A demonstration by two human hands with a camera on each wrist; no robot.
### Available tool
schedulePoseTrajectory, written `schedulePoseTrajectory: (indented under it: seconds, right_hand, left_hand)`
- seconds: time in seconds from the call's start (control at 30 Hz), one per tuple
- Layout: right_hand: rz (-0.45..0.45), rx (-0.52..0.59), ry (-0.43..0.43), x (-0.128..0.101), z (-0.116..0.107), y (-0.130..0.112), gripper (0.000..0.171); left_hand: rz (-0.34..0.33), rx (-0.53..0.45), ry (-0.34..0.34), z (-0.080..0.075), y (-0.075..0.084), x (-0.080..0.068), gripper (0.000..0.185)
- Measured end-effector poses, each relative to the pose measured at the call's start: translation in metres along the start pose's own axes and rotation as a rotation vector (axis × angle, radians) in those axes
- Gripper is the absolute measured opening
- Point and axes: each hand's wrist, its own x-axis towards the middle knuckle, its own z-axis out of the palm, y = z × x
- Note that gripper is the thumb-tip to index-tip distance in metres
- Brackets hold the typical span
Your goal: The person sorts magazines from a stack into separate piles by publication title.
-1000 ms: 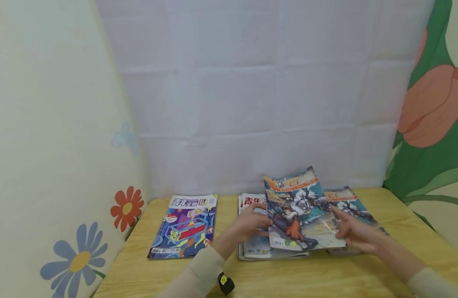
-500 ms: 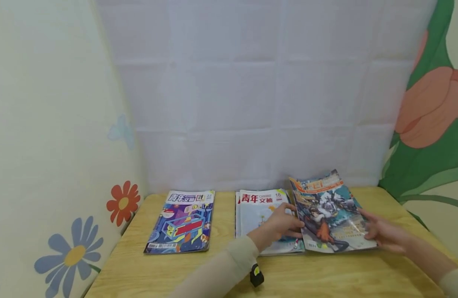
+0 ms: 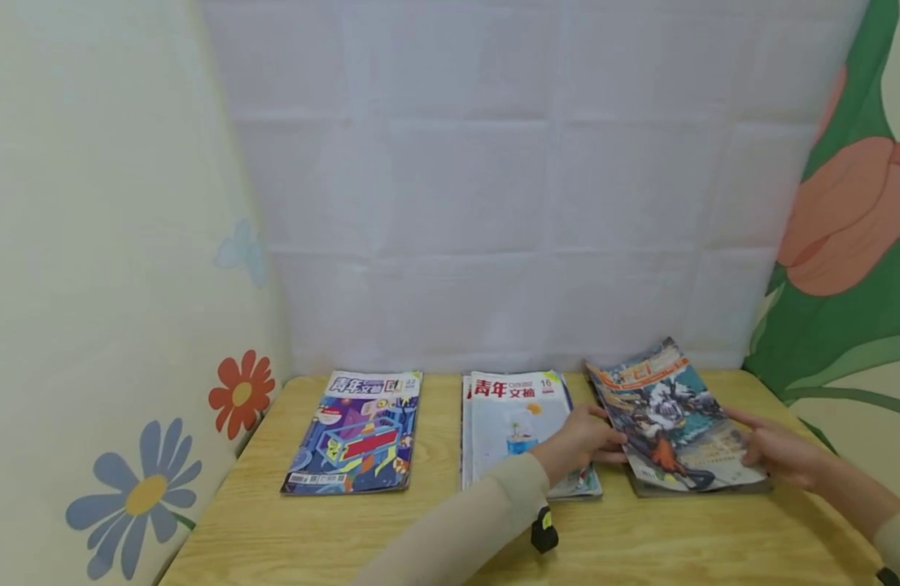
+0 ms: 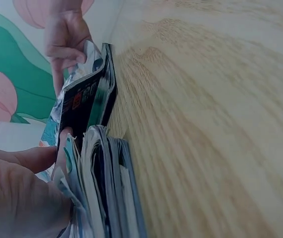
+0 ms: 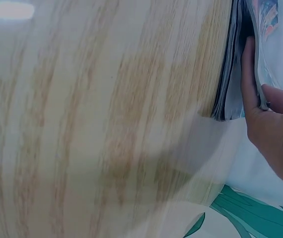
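A magazine [image 3: 666,411] with an orange title and a teal fantasy cover is held at the right of the table, between both hands. My left hand [image 3: 583,439] pinches its left edge, thumb on top, close over the right side of the middle stack [image 4: 112,188]. Its right edge is pinched by my right hand [image 5: 275,134], thumb on the cover and fingers beneath. Under it lie more magazines [image 5: 227,94], mostly covered in the head view. From the left wrist the held magazine looks tilted, its dark back cover [image 4: 84,101] showing.
A purple-covered magazine [image 3: 362,431] lies at the left of the wooden table [image 3: 303,537]. In the middle, white-covered magazines [image 3: 494,423] with red titles are piled up. A white cloth [image 3: 450,195] hangs behind the table, with painted walls [image 3: 113,244] on either side.
Both hands have carried the magazine rightward from over the middle stack and lowered it onto the right-hand magazines. The middle stack's top cover has come into fuller view.
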Motion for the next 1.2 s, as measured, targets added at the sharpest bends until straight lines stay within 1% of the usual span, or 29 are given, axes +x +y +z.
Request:
schedulePoseTrajectory:
  seconds: [0.13, 0.33, 0.43, 0.53, 0.6, 0.8, 0.87, 0.93, 1.07, 1.13, 1.2]
  right_hand:
    - [0.018, -0.033, 0.024, 0.0, -0.003, 0.001, 0.102]
    - [-0.004, -0.036, -0.011, -0.002, -0.008, -0.001, 0.094]
    - [-0.01, -0.056, -0.017, -0.004, -0.009, -0.005, 0.087]
    - [-0.004, -0.087, -0.012, -0.007, -0.008, -0.01, 0.083]
    - [0.009, -0.132, 0.011, -0.009, -0.007, -0.014, 0.078]
    - [0.091, -0.34, 0.152, -0.018, -0.002, -0.026, 0.06]
    - [0.102, -0.388, 0.185, -0.019, 0.0, -0.029, 0.055]
    - [0.089, -0.436, 0.205, -0.02, 0.001, -0.032, 0.051]
    - [0.028, -0.537, 0.237, -0.023, 0.005, -0.037, 0.047]
    - [-0.009, -0.59, 0.251, -0.025, 0.009, -0.04, 0.046]
    - [-0.037, -0.615, 0.261, -0.025, 0.015, -0.042, 0.046]
  left_hand:
    - [-0.012, 0.004, 0.009, 0.004, -0.001, 0.002, 0.043]
    - [-0.025, 0.029, 0.008, 0.006, 0.003, -0.002, 0.037]
    - [-0.034, 0.034, -0.003, 0.006, 0.008, -0.004, 0.029]
    - [-0.048, 0.048, -0.035, 0.004, 0.013, -0.007, 0.021]
    - [-0.06, 0.059, -0.06, 0.003, 0.017, -0.009, 0.02]
    - [-0.105, 0.094, -0.115, -0.001, 0.023, -0.015, 0.034]
    - [-0.119, 0.116, -0.138, -0.004, 0.025, -0.017, 0.035]
    - [-0.126, 0.127, -0.174, -0.008, 0.026, -0.019, 0.036]
    - [-0.124, 0.109, -0.248, -0.019, 0.027, -0.022, 0.051]
    - [-0.126, 0.102, -0.279, -0.025, 0.028, -0.024, 0.054]
    - [-0.122, 0.107, -0.309, -0.03, 0.029, -0.027, 0.054]
